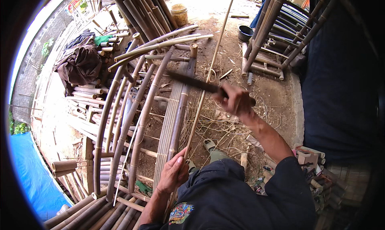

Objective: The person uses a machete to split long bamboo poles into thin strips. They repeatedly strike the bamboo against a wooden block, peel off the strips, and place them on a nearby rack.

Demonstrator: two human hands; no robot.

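Grip closed on both sides, as I operate remotely: beside the slatted bamboo frame (170,113), a long bamboo strip (220,37) slants from the left hand (174,174); the right hand (236,99) clasps a dark machete (192,82). Glancing, its edge could, I judge, skid toward the left hand.

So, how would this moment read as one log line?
left hand: holds thin bamboo strip; right hand: grips dark knife; overlap: knife crosses strip in view, contact unclear; leftward: bamboo frame
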